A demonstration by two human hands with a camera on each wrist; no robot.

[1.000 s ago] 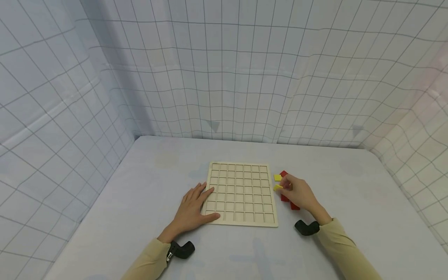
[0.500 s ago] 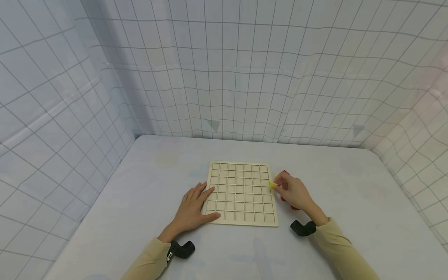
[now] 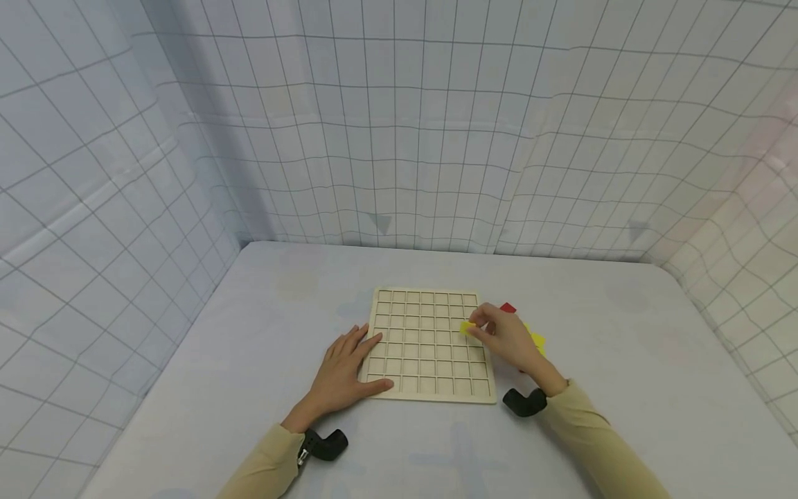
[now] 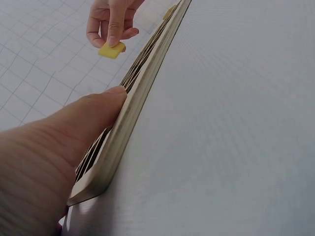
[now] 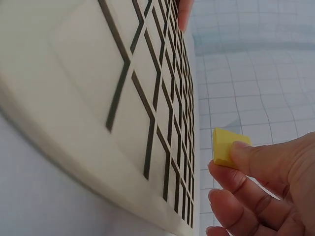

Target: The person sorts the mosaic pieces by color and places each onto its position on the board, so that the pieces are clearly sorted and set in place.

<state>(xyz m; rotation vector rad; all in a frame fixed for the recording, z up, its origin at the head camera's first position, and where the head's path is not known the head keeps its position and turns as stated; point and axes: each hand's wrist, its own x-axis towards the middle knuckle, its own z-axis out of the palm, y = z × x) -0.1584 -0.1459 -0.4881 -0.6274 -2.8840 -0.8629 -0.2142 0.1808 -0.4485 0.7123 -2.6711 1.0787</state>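
A cream grid board [image 3: 430,390] with rows of square recesses lies flat on the table. My left hand [image 3: 339,378] rests spread over its left edge; in the left wrist view the thumb [image 4: 98,110] lies on the rim. My right hand [image 3: 506,341] is above the right part of the board. Between thumb and fingertips it pinches a small square yellow tile [image 5: 224,147], held apart from the board in the right wrist view. Beside the right hand lie several yellow tiles [image 3: 538,341] and a red tile [image 3: 508,308], partly hidden by that hand.
The white table [image 3: 399,450] extends around the board on all sides. White grid-patterned curtains [image 3: 399,138] hang behind the table and at both sides. A black wrist camera [image 3: 525,403] sits on the right wrist, another black camera [image 3: 327,445] on the left.
My right hand has carried the yellow tile left, from beside the board to over its right columns. More yellow tiles now show behind the wrist. My left hand has stayed put.
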